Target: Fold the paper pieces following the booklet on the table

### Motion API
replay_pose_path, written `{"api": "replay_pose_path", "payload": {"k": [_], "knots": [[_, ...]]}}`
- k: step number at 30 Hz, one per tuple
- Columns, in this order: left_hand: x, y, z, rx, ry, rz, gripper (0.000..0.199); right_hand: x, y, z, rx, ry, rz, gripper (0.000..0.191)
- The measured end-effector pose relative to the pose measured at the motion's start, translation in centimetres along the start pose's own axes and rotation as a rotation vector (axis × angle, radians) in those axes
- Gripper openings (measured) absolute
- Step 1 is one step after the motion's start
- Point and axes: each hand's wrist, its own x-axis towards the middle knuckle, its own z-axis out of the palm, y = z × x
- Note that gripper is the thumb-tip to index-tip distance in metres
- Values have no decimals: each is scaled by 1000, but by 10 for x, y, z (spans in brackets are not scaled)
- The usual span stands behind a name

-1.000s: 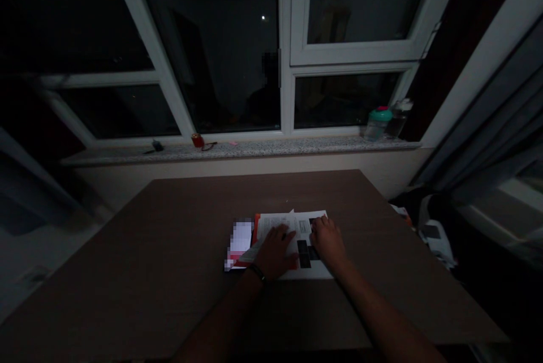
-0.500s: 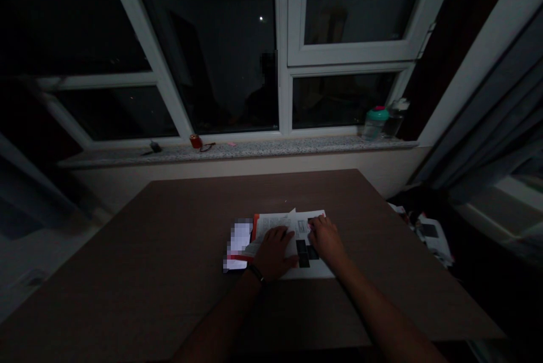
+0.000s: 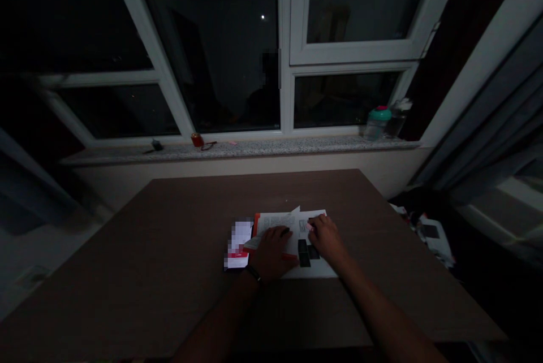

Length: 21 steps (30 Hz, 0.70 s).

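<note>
While my left hand (image 3: 274,253) lies spread on the book (image 3: 302,232), lower centre, my right hand (image 3: 326,237) curls there, grip unclear.

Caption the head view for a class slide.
Left hand and right hand on an open booklet, beside a lit screen on a brown table.

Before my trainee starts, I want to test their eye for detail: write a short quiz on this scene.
1. Which hand is nearer the lit screen beside the printed pages?
2. True or false: the dark bracelet is worn on the right.
3. The teal-lidded bottle stands on: (a) the table, (b) the windowsill, (c) the floor.

Key: 1. The left hand. 2. False: the dark bracelet is worn on the left. 3. (b).
</note>
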Motion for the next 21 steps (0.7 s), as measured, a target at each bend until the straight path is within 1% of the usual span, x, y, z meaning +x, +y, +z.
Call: {"api": "replay_pose_path", "payload": {"k": [3,8,15,21], "knots": [[-1,-1,-1,-20,-8,12,71,0,1,1,12,7,-3,23],[0,-4,2,-48,-19,30,67,0,1,-1,51,4,-30,17],[0,-9,5,-79,-28,45,63,1,5,1,114,33,-51,17],[-2,-13,6,-69,-15,67,59,2,9,4,206,52,-108,15]]}}
